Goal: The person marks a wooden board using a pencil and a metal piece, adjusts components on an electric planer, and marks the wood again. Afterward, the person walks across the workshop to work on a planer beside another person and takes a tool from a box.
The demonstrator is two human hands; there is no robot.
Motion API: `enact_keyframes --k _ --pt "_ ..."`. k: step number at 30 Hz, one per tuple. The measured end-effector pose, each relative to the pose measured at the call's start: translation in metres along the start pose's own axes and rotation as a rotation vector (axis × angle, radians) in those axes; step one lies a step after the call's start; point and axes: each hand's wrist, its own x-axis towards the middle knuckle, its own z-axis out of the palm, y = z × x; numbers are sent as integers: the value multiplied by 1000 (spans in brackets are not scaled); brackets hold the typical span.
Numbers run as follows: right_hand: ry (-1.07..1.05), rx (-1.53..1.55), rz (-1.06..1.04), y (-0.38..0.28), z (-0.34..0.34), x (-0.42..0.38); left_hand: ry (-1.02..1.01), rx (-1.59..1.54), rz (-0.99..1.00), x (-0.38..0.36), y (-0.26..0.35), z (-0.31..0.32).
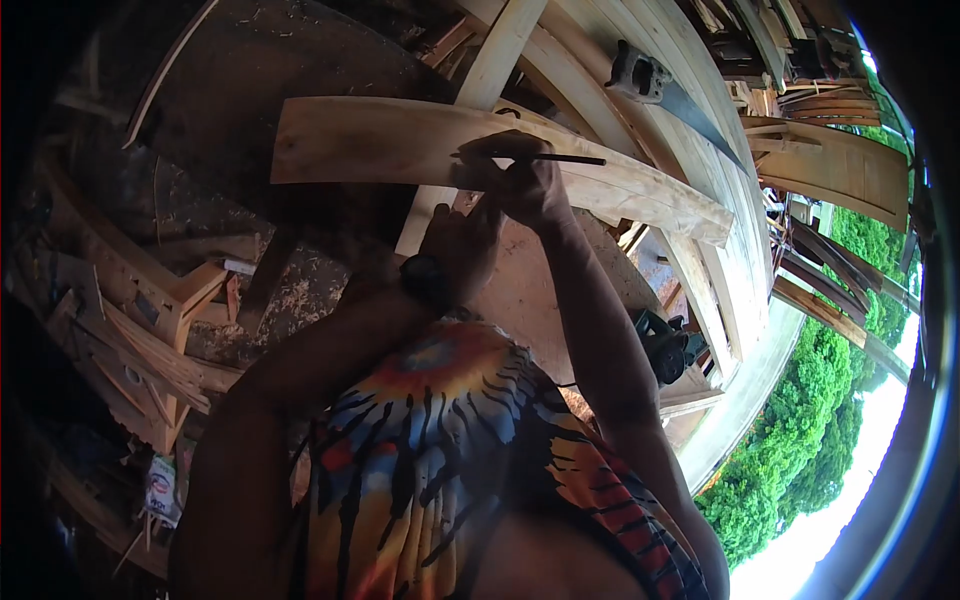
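Observation:
A long, pale, curved wooden plank (380, 140) lies across the middle of the view. My right hand (525, 180) is on its upper face, closed around a thin dark pencil-like tool (575, 159) whose tip points right along the wood. My left hand (462, 238), with a dark watch (427, 280) on the wrist, reaches up just beside the right one and grips the plank's near edge. Its fingers are in shadow. My colourful patterned shirt (430, 450) fills the bottom of the view.
A handsaw (655, 82) lies on the curved boat planking (720, 250) at the upper right. A dark power tool (668, 345) sits by my right elbow. Wood offcuts and shavings (150, 330) pile up at the left. Green trees (800, 450) show beyond the hull.

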Motion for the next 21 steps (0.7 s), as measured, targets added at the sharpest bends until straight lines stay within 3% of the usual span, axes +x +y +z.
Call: enact_keyframes --k 4,7,10,13,16,21 --pt "-32 -13 83 7 -6 -6 -46 -107 -47 4 2 -5" --pt "-13 -80 -29 16 -3 -6 -25 -130 -65 4 4 -5" --pt "-34 -202 -300 26 0 -3 15 -100 -49 3 4 -2" --pt "-41 -121 -208 23 -2 -2 54 -59 -24 3 2 2" --pt "-28 -213 -344 26 -5 -3 26 -58 -41 4 3 2" --pt "-36 -85 -143 20 -5 -8 -65 -74 -79 4 7 -10"
